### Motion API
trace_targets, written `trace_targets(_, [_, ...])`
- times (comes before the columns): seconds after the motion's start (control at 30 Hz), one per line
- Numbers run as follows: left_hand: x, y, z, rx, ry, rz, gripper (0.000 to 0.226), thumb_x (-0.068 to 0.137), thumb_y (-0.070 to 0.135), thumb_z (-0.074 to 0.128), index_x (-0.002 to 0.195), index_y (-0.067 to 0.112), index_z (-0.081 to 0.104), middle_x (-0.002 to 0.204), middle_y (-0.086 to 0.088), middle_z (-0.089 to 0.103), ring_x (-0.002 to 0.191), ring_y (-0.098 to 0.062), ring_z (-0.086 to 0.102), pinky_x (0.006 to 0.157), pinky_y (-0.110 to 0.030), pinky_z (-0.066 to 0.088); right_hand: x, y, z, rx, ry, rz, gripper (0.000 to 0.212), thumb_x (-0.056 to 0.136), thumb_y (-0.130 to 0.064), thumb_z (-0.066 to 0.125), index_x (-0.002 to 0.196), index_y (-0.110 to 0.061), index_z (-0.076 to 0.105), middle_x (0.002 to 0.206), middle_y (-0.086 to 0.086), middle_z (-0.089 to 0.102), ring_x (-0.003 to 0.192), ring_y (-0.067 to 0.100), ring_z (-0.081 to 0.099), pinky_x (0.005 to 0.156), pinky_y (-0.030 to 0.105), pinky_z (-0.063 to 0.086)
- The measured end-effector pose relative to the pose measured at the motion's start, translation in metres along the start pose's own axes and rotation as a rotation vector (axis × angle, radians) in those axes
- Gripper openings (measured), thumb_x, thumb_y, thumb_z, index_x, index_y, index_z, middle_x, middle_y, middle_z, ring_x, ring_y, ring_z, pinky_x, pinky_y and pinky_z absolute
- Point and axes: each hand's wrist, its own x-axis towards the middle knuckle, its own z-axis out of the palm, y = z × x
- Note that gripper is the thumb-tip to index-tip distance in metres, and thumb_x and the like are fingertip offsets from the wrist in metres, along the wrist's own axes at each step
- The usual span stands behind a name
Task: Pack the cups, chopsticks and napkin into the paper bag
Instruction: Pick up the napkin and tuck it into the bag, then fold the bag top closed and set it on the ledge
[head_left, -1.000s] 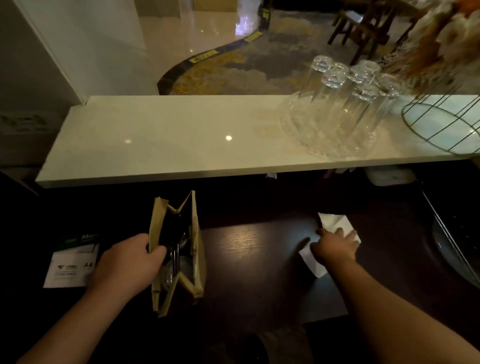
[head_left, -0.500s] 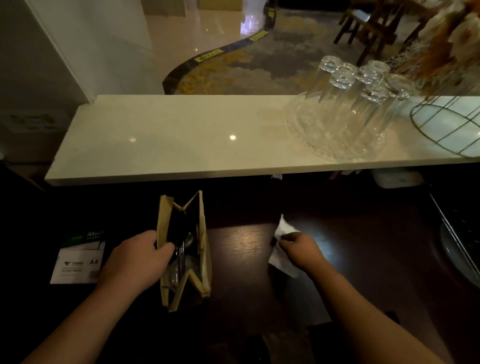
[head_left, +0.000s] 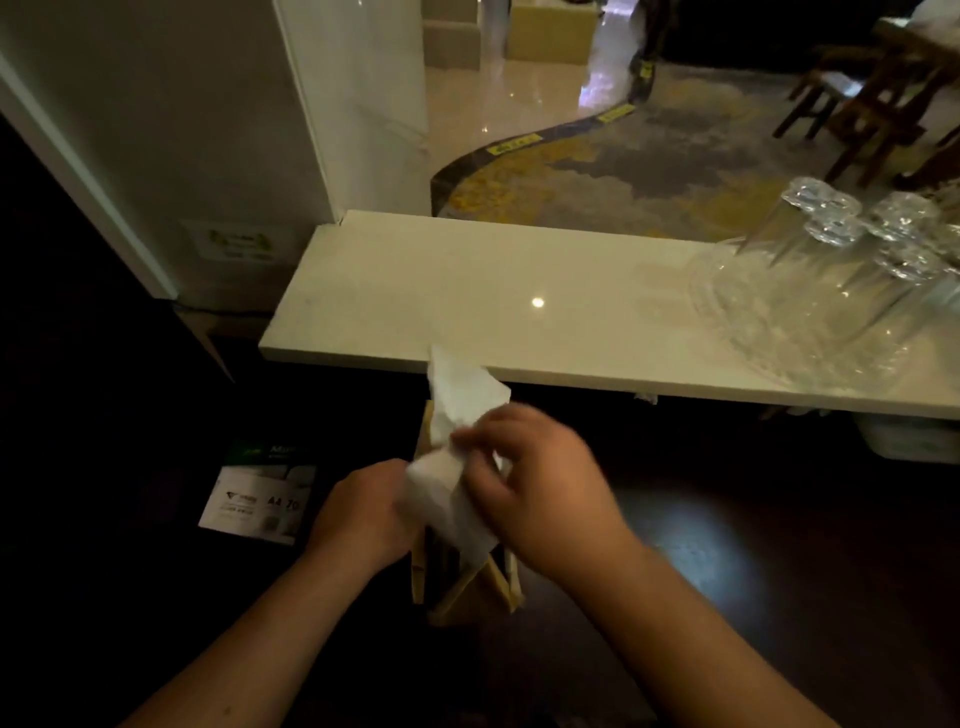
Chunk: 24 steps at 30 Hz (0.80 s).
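Note:
The brown paper bag (head_left: 467, 587) stands upright on the dark table, mostly hidden behind my hands. My right hand (head_left: 540, 488) pinches a white napkin (head_left: 457, 415) directly above the bag's open mouth; the napkin's lower part hangs into the opening. My left hand (head_left: 363, 514) grips the bag's left rim and touches the napkin. What lies inside the bag is hidden from view.
A white marble counter shelf (head_left: 467, 291) runs across behind the bag, with several upturned clear glasses on a glass tray (head_left: 831, 291) at its right. A pack of A4 paper (head_left: 254, 499) lies left of the bag. A white box (head_left: 909, 441) sits under the shelf at right.
My right hand lifted the napkin off the table at the right and carried it left, over the bag's mouth. My left hand stayed on the bag's rim. The view swung to the left.

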Motion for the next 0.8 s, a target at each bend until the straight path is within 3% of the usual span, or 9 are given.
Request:
trace_targets(0.1, [0.002,-0.004,0.003,-0.05,0.008,0.006,0.031,0.091,0.045,0.06,0.07,0.022,0.058,0.071,0.005,0.062,0.062,-0.016,0.056,0.05,-0.03,0.038,0.014,0.016,0.057,-0.429,-0.731,0.321,0.03,0.096,-0.029,0.055,0.116,-0.011,0.068,0.119,0.009,0.065,0.111,0.031,0.061,0.092,0.038,0.049])
trace_targets(0.17, [0.001,-0.003,0.004,-0.096,0.005,0.022,0.03,0.09,0.048,0.061,0.073,0.022,0.064,0.07,0.002,0.065,0.062,-0.017,0.06,0.054,-0.036,0.048,0.018,0.028,0.085,-0.543,-0.964,0.21,0.03,0.096,-0.028,0.061,0.12,-0.011,0.067,0.123,0.009,0.064,0.117,0.03,0.057,0.102,0.044,0.045])
trace_targets(0.23, [0.001,-0.001,0.005,-0.087,0.005,0.036,0.031,0.09,0.048,0.062,0.075,0.022,0.065,0.071,0.001,0.066,0.063,-0.018,0.061,0.06,-0.04,0.055,0.024,0.032,0.096,-0.588,-1.064,0.118,0.033,0.095,-0.028,0.063,0.124,-0.012,0.066,0.126,0.009,0.063,0.12,0.029,0.053,0.108,0.046,0.039])
trace_targets(0.37, [-0.003,0.0,0.004,-0.068,0.028,0.059,0.031,0.091,0.046,0.06,0.073,0.02,0.061,0.069,0.001,0.064,0.06,-0.019,0.059,0.055,-0.038,0.049,0.037,0.04,0.101,-0.481,-0.874,0.178,0.025,0.095,-0.014,0.06,0.119,-0.008,0.065,0.12,0.015,0.064,0.112,0.034,0.059,0.094,0.047,0.049])
trace_targets(0.5, [-0.005,-0.004,-0.001,-0.056,0.034,0.053,0.032,0.091,0.048,0.061,0.07,0.023,0.057,0.067,0.003,0.062,0.058,-0.016,0.057,0.047,-0.031,0.035,0.036,0.037,0.086,-0.553,-0.852,0.091,0.016,0.088,-0.012,0.065,0.104,-0.014,0.068,0.103,0.007,0.065,0.097,0.03,0.062,0.077,0.041,0.05])
trace_targets(0.6, [-0.006,-0.013,-0.003,-0.056,-0.108,0.025,0.028,0.078,0.06,0.068,0.077,0.033,0.062,0.076,0.011,0.066,0.066,-0.008,0.057,0.05,-0.03,0.037,0.04,0.038,0.067,-0.498,-0.399,-0.146,0.009,0.084,-0.03,0.066,0.09,-0.024,0.064,0.081,-0.004,0.059,0.076,0.022,0.06,0.056,0.032,0.048])
trace_targets(0.67, [-0.007,-0.016,-0.006,-0.01,-0.282,0.01,0.033,0.07,0.063,0.074,0.089,0.038,0.067,0.086,0.014,0.069,0.072,-0.005,0.059,0.057,-0.03,0.044,0.051,0.047,0.06,-0.564,-0.195,-0.27,0.036,0.08,-0.042,0.069,0.11,-0.023,0.06,0.096,-0.002,0.06,0.088,0.021,0.057,0.065,0.032,0.049])
trace_targets(0.73, [-0.008,-0.017,-0.007,0.066,-0.409,0.04,0.028,0.071,0.054,0.076,0.091,0.035,0.072,0.088,0.012,0.071,0.077,-0.01,0.065,0.062,-0.032,0.052,0.063,0.056,0.055,-0.658,-0.307,-0.157,0.05,0.085,-0.046,0.065,0.126,-0.019,0.056,0.113,0.003,0.06,0.104,0.025,0.054,0.084,0.038,0.049])
trace_targets(0.8, [-0.006,-0.013,-0.01,0.149,-0.415,0.076,0.015,0.075,0.043,0.073,0.075,0.029,0.069,0.081,0.005,0.071,0.075,-0.018,0.068,0.059,-0.032,0.051,0.071,0.064,0.054,-0.774,-0.418,-0.044,0.034,0.09,-0.046,0.059,0.114,-0.021,0.064,0.108,0.003,0.063,0.102,0.027,0.056,0.083,0.04,0.044])
